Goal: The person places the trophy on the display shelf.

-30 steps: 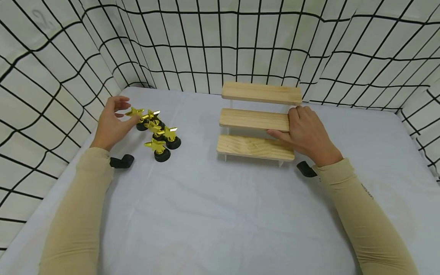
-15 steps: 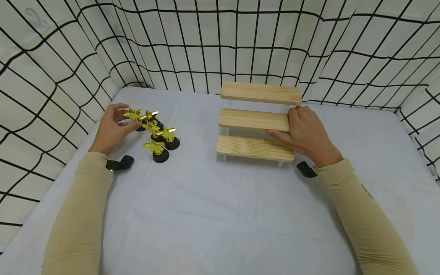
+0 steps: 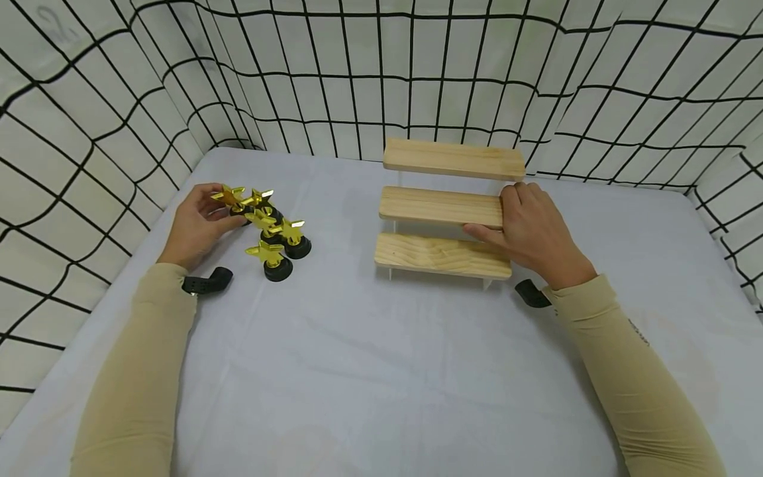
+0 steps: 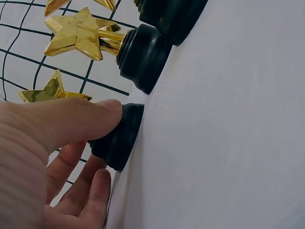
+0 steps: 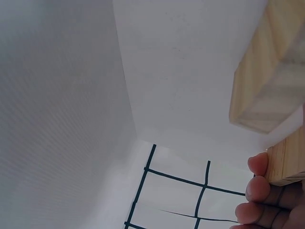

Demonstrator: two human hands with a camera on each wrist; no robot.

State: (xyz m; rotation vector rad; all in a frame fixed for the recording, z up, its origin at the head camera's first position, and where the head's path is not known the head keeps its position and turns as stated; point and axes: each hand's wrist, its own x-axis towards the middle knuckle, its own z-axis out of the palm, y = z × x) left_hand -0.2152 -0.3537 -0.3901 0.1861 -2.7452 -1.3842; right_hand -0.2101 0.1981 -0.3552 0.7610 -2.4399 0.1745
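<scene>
My left hand (image 3: 199, 222) holds the rearmost gold star trophy (image 3: 229, 195) at the left. In the left wrist view, the thumb presses one side of its black base (image 4: 126, 136) and the fingers curl on the far side. Several more star trophies (image 3: 292, 232) stand upright in a tight group just right of that hand. A three-tier wooden stand (image 3: 441, 207) occupies the right half of the table. My right hand (image 3: 539, 228) grips the right end of its middle shelf, thumb in front. Fingertips on the shelf end (image 5: 286, 160) show in the right wrist view.
White cloth covers the table (image 3: 346, 358). Black wire grid panels (image 3: 411, 79) over white sheeting line the back and sides. A black camera mount sits at the left wrist (image 3: 208, 281) and another at the right wrist (image 3: 532, 293).
My left hand has moved down onto the rearmost trophy, its thumb and fingers closing around the base. The right hand has stayed on the middle shelf, and the stand has not moved.
</scene>
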